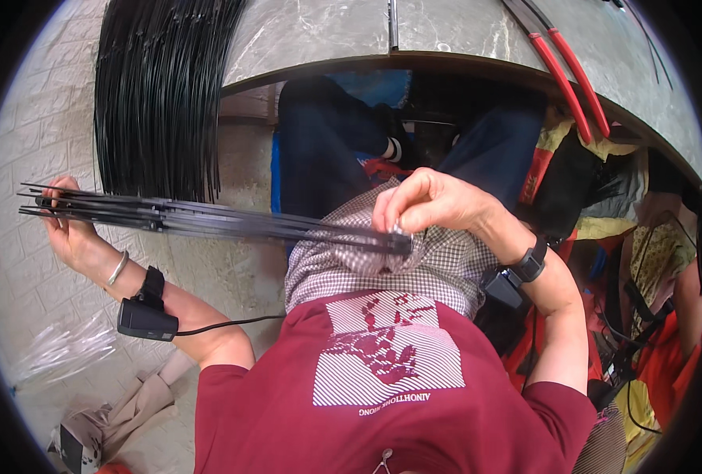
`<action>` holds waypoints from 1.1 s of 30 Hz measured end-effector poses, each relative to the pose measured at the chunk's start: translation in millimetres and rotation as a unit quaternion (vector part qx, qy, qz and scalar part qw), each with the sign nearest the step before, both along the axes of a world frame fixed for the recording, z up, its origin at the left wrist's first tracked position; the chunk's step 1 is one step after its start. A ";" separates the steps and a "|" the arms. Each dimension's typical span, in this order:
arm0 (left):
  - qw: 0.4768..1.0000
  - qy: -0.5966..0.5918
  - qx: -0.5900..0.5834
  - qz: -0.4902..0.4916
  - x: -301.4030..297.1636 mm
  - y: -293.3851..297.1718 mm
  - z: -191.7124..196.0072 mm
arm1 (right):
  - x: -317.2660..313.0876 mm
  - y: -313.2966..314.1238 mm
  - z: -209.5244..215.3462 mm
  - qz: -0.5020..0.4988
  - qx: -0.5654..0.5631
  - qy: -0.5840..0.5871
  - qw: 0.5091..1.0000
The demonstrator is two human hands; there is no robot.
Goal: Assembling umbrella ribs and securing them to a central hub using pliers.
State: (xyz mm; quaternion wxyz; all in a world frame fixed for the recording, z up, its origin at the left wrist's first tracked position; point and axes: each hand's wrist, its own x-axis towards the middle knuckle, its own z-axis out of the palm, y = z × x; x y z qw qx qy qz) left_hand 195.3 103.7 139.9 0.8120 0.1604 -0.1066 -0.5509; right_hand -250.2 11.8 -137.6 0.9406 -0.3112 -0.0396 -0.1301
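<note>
A long bundle of black cable ties (240,223) stretches across in front of me, over my lap. Its far left end rests in my left hand (70,229), whose fingers are curled round the thin strips. At the other end, my right hand (434,207) pinches with thumb and forefinger right at the bundle's thick tip. Motion blurs this tip slightly, so anything small between those fingertips is hard to make out. A large mass of loose black cable ties (161,95) hangs over the table edge at the upper left, just beyond the bundle.
Red-handled cutters (568,79) lie at the right of the grey marbled table (311,31), handles over its edge. Clear plastic strips (66,351) and beige cloth (122,411) are on the floor at left. Bags and another person's arm (690,304) are at right.
</note>
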 end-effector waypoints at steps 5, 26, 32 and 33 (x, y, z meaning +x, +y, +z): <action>1.000 -0.001 0.006 0.017 -30.1 -4.3 4.8 | 3.1 0.3 14.3 0.022 -0.184 0.037 0.982; 0.731 -0.514 0.204 0.400 41.7 37.8 -8.0 | -1.0 7.1 14.9 -0.214 -0.096 0.199 0.952; 0.795 -0.413 0.198 0.398 25.7 14.5 -8.6 | 8.7 26.6 9.0 -0.200 -0.101 0.210 0.952; 0.797 -0.399 0.204 0.405 16.5 12.0 -9.9 | 6.8 24.9 10.5 -0.204 -0.178 0.234 0.934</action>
